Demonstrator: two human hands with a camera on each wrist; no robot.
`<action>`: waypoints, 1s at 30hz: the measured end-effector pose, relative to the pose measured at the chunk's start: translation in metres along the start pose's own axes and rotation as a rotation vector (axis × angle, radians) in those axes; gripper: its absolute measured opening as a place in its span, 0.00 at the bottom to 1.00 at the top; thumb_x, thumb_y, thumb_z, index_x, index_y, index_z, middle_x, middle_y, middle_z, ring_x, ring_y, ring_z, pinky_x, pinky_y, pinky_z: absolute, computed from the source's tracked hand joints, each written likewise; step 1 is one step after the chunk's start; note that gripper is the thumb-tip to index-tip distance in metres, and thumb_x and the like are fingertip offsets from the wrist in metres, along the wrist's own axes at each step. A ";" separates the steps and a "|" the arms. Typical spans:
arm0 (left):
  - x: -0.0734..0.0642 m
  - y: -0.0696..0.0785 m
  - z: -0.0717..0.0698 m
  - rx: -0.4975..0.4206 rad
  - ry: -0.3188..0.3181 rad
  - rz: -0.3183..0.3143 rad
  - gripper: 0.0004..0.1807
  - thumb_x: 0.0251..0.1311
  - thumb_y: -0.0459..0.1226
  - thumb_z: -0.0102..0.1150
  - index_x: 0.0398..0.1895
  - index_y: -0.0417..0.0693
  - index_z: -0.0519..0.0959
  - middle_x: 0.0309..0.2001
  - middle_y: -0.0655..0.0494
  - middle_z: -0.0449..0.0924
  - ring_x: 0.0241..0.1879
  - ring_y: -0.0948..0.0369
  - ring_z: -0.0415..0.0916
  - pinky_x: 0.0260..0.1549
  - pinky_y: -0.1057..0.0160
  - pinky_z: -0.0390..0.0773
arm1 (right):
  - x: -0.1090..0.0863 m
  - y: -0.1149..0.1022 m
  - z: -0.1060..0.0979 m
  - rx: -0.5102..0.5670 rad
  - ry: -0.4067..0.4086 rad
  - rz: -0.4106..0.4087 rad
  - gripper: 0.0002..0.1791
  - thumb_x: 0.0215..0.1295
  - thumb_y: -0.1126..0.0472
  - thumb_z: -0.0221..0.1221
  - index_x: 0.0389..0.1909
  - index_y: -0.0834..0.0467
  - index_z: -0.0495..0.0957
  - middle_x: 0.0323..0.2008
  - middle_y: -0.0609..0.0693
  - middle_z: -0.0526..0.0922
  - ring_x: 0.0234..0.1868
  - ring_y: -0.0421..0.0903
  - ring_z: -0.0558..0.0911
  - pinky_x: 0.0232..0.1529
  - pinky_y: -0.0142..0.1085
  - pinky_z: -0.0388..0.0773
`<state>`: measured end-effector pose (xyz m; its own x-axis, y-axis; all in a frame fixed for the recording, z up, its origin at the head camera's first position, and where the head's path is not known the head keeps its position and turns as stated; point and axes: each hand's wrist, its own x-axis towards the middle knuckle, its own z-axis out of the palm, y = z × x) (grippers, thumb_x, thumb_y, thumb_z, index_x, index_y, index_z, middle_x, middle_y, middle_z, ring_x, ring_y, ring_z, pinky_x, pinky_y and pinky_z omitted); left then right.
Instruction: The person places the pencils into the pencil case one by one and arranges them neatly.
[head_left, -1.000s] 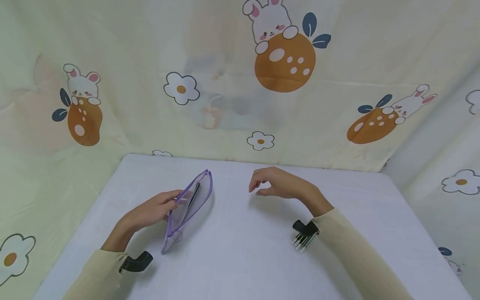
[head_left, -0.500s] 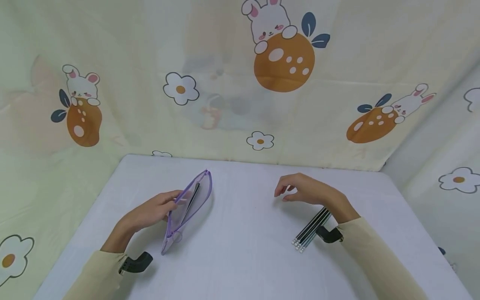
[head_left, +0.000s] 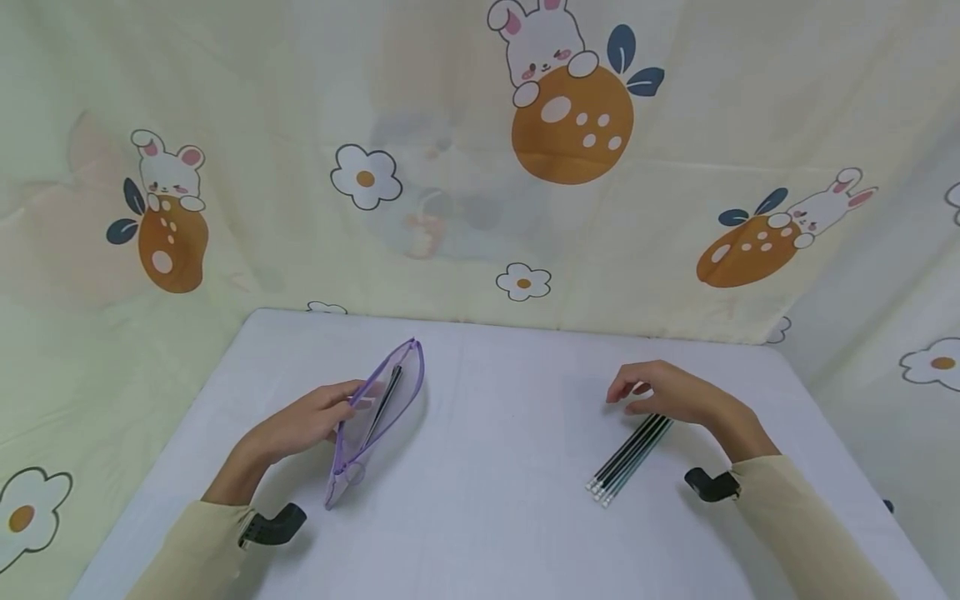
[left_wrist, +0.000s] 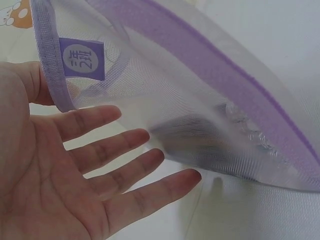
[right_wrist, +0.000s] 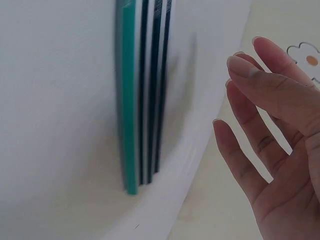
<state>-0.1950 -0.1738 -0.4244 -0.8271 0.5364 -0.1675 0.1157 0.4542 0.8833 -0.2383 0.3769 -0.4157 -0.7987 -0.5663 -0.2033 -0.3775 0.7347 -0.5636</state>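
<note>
My left hand [head_left: 303, 423] holds the edge of a see-through mesh zip pouch [head_left: 405, 396] with purple trim, its mouth spread. In the left wrist view the thumb lies behind the pouch edge and the fingers [left_wrist: 125, 142] stretch along the near side. Dark slim sticks [head_left: 385, 403] lie inside the pouch, blurred by the mesh. On the right of the table a bundle of pencils [head_left: 628, 462], dark ones and a green one [right_wrist: 129, 105], lies flat. My right hand [head_left: 670, 392] hovers by their far ends, fingers loosely bent, holding nothing.
A white-covered table [head_left: 487, 500] bears all this. Behind it hangs a pale curtain [head_left: 450, 108] printed with rabbits and flowers, close to the far edge. Both wrists wear black camera mounts [head_left: 277, 525].
The right hand has moved right, away from the pouch and over to the pencils, uncovering more of them. The left hand and pouch have stayed put.
</note>
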 end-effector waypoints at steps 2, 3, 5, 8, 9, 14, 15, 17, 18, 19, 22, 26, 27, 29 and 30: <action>0.000 0.000 0.000 0.003 0.002 -0.001 0.27 0.77 0.37 0.36 0.76 0.46 0.66 0.73 0.39 0.65 0.64 0.42 0.66 0.43 0.54 0.80 | -0.005 0.005 -0.001 0.003 -0.002 0.020 0.13 0.64 0.67 0.66 0.46 0.49 0.84 0.46 0.45 0.86 0.52 0.48 0.80 0.59 0.55 0.76; 0.000 0.001 0.000 0.008 0.003 0.002 0.27 0.77 0.37 0.36 0.76 0.45 0.65 0.73 0.38 0.65 0.64 0.41 0.66 0.43 0.54 0.80 | -0.008 0.008 -0.002 0.001 -0.004 0.033 0.13 0.64 0.67 0.66 0.46 0.49 0.84 0.46 0.44 0.85 0.52 0.48 0.80 0.59 0.54 0.76; -0.001 0.001 -0.001 0.013 0.001 0.008 0.27 0.76 0.36 0.36 0.76 0.44 0.65 0.73 0.38 0.64 0.65 0.41 0.66 0.44 0.53 0.80 | -0.011 0.011 -0.002 0.001 -0.007 0.050 0.13 0.64 0.67 0.66 0.46 0.48 0.84 0.46 0.44 0.85 0.53 0.49 0.79 0.58 0.54 0.77; -0.001 0.003 -0.001 0.017 0.002 0.009 0.28 0.75 0.36 0.37 0.76 0.43 0.64 0.73 0.37 0.64 0.64 0.41 0.66 0.44 0.52 0.81 | -0.015 0.016 0.000 0.008 -0.018 0.056 0.14 0.63 0.68 0.66 0.46 0.48 0.84 0.46 0.44 0.85 0.53 0.50 0.79 0.58 0.54 0.77; -0.001 0.003 -0.001 0.019 0.000 0.009 0.28 0.75 0.36 0.38 0.76 0.43 0.64 0.74 0.37 0.64 0.64 0.41 0.66 0.44 0.52 0.81 | -0.016 0.018 0.001 0.008 -0.021 0.058 0.15 0.63 0.69 0.66 0.46 0.48 0.84 0.46 0.44 0.84 0.53 0.50 0.79 0.58 0.53 0.77; 0.000 0.003 -0.001 0.011 -0.003 0.009 0.28 0.75 0.36 0.38 0.77 0.41 0.63 0.74 0.38 0.63 0.64 0.41 0.66 0.45 0.52 0.82 | -0.016 0.021 0.006 0.013 -0.031 0.085 0.16 0.62 0.70 0.66 0.46 0.49 0.84 0.45 0.43 0.84 0.51 0.49 0.79 0.56 0.50 0.78; 0.000 0.003 -0.001 0.011 -0.003 0.010 0.28 0.75 0.35 0.38 0.77 0.41 0.63 0.74 0.38 0.63 0.64 0.41 0.66 0.45 0.51 0.82 | -0.016 0.021 0.007 0.012 -0.031 0.092 0.15 0.62 0.70 0.67 0.45 0.49 0.84 0.45 0.43 0.84 0.51 0.49 0.79 0.55 0.49 0.79; 0.000 0.003 0.000 0.014 -0.002 0.007 0.28 0.75 0.35 0.37 0.77 0.41 0.63 0.74 0.38 0.63 0.64 0.41 0.66 0.45 0.51 0.82 | -0.015 0.020 0.008 0.009 -0.032 0.103 0.15 0.62 0.70 0.67 0.45 0.49 0.84 0.44 0.43 0.84 0.50 0.48 0.79 0.55 0.47 0.79; 0.000 0.003 0.000 0.013 -0.002 0.006 0.28 0.75 0.35 0.37 0.76 0.41 0.63 0.74 0.37 0.63 0.64 0.41 0.66 0.45 0.50 0.82 | -0.015 0.020 0.009 0.005 -0.031 0.108 0.15 0.62 0.70 0.67 0.45 0.49 0.84 0.44 0.43 0.84 0.49 0.48 0.79 0.54 0.47 0.79; 0.000 0.003 0.001 0.013 0.001 0.001 0.28 0.75 0.35 0.37 0.76 0.42 0.64 0.74 0.38 0.63 0.64 0.41 0.66 0.45 0.50 0.82 | -0.015 0.019 0.009 -0.001 -0.030 0.109 0.15 0.62 0.71 0.66 0.44 0.49 0.84 0.44 0.43 0.84 0.49 0.48 0.79 0.54 0.47 0.80; 0.000 0.003 0.001 0.016 0.000 0.001 0.28 0.75 0.36 0.37 0.76 0.42 0.64 0.74 0.38 0.64 0.65 0.41 0.66 0.45 0.51 0.82 | -0.014 0.019 0.010 -0.028 -0.025 0.112 0.15 0.61 0.72 0.66 0.42 0.49 0.84 0.42 0.43 0.84 0.48 0.47 0.79 0.54 0.46 0.80; 0.000 0.002 0.001 0.017 -0.003 0.006 0.28 0.75 0.36 0.37 0.76 0.43 0.64 0.73 0.38 0.65 0.64 0.41 0.66 0.44 0.52 0.81 | -0.013 0.020 0.011 -0.060 -0.024 0.128 0.16 0.60 0.74 0.65 0.39 0.48 0.84 0.40 0.42 0.82 0.46 0.46 0.78 0.50 0.42 0.80; 0.000 0.003 0.001 0.020 -0.002 0.005 0.28 0.75 0.36 0.37 0.76 0.43 0.64 0.73 0.38 0.65 0.64 0.41 0.66 0.44 0.52 0.81 | -0.012 0.020 0.012 -0.063 -0.025 0.131 0.17 0.59 0.75 0.64 0.38 0.48 0.84 0.40 0.42 0.82 0.46 0.46 0.78 0.49 0.41 0.80; 0.000 0.003 0.001 0.023 -0.001 0.003 0.28 0.75 0.36 0.37 0.76 0.43 0.64 0.73 0.38 0.65 0.63 0.42 0.67 0.45 0.50 0.82 | -0.011 0.021 0.012 -0.067 -0.030 0.121 0.17 0.58 0.75 0.64 0.37 0.48 0.84 0.39 0.42 0.81 0.45 0.46 0.77 0.47 0.40 0.79; 0.000 0.003 0.001 0.025 -0.004 0.006 0.28 0.75 0.36 0.37 0.77 0.42 0.63 0.73 0.37 0.65 0.62 0.42 0.67 0.45 0.49 0.82 | -0.010 0.021 0.012 -0.070 -0.033 0.115 0.17 0.57 0.76 0.64 0.36 0.48 0.84 0.38 0.43 0.80 0.45 0.46 0.77 0.47 0.39 0.79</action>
<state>-0.1943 -0.1722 -0.4220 -0.8244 0.5418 -0.1638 0.1345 0.4686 0.8731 -0.2324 0.3936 -0.4356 -0.8231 -0.4878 -0.2906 -0.3170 0.8194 -0.4776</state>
